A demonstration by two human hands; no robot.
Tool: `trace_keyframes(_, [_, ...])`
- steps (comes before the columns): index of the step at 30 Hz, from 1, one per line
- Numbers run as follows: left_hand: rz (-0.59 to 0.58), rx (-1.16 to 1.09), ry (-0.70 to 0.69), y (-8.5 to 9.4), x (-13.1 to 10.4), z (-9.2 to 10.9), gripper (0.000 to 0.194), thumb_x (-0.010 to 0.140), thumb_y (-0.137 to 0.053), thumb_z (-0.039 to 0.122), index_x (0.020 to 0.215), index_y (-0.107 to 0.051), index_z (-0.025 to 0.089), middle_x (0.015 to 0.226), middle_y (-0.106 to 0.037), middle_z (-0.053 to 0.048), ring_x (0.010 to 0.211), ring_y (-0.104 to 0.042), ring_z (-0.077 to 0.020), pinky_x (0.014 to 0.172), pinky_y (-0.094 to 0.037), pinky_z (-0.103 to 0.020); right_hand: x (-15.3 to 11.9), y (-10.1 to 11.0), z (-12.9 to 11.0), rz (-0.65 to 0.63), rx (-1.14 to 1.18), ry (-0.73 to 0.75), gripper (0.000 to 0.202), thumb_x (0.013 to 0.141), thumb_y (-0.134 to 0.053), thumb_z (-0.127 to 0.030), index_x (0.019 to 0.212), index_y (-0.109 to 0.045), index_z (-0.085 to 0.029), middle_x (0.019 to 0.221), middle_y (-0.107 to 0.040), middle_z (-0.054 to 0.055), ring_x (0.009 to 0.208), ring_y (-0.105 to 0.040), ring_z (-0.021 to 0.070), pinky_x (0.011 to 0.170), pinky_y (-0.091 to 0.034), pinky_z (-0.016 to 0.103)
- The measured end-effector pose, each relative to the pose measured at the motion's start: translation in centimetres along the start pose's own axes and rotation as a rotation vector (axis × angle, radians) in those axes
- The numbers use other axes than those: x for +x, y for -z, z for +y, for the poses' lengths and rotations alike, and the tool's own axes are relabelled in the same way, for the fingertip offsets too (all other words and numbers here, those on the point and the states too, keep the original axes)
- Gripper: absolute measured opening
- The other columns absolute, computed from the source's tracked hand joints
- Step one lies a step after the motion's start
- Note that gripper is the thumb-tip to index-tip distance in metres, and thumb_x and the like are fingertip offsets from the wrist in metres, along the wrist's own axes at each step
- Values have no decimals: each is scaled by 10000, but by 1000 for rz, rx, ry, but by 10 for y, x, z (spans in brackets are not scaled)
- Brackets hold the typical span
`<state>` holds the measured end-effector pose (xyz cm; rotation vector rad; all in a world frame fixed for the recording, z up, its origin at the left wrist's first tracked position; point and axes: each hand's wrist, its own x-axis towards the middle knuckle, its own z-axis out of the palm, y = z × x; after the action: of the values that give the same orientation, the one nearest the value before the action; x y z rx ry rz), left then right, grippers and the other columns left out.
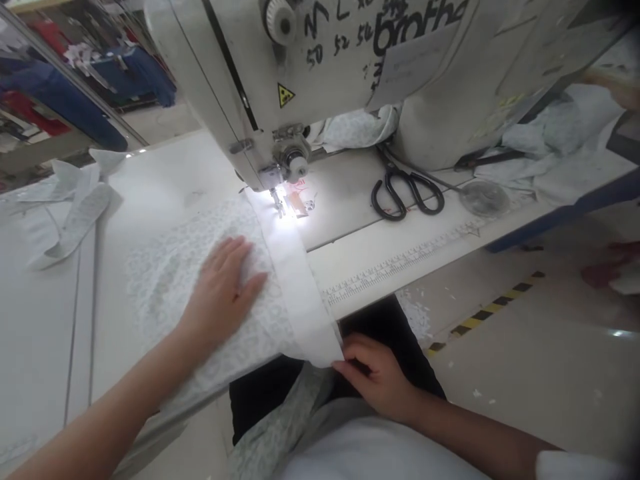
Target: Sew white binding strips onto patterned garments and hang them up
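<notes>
My left hand [225, 283] lies flat, fingers stretched out, on a pale patterned fabric piece [170, 267] spread over the machine table. Along that fabric's right side runs a plain white strip [295, 287], which reaches up to the lit presser foot [279, 203] of the sewing machine [340, 67]. Near the table's front edge, my right hand [375, 373] pinches the strip's lower right corner between thumb and fingers. Part of the patterned cloth hangs down over my lap.
Black-handled scissors [407, 193] lie right of the needle, beside a round clear dish [484, 198]. A printed ruler [400, 267] runs along the front edge. Cut fabric pieces [75, 207] lie at the left, and more cloth [555, 140] is bunched at the right.
</notes>
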<state>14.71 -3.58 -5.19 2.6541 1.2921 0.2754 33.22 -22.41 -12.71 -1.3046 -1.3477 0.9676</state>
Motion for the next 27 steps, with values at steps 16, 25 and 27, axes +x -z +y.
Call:
trace_keyframes(16, [1,46,-23,2,15,-13,532,889,-347,470,1300,-396,137,1405,-380,-106,1349,-240,-252,1104,-236,-445,0,-1,-5,49,-36,37,208,849,-530,-187,647,-479,-185,701,-543,6,655,-519,130,601,-425,246])
trace_keyframes(25, [-5,69,-58,5,16,-15,571,859,-410,494,1338,-338,192,1433,-332,-93,1358,-206,-282,1093,-237,-483,2,1,-7,-14,-223,175,157,906,-481,-241,771,-538,-183,667,-545,2,614,-505,133,592,-446,250])
trace_keyframes(27, [-4,79,-110,7,12,-6,517,874,-409,450,1337,-339,230,1456,-295,-64,1372,-164,-276,1095,-223,-499,4,6,-8,-122,-291,287,142,922,-429,-197,955,-563,-165,718,-586,26,647,-527,144,622,-470,264])
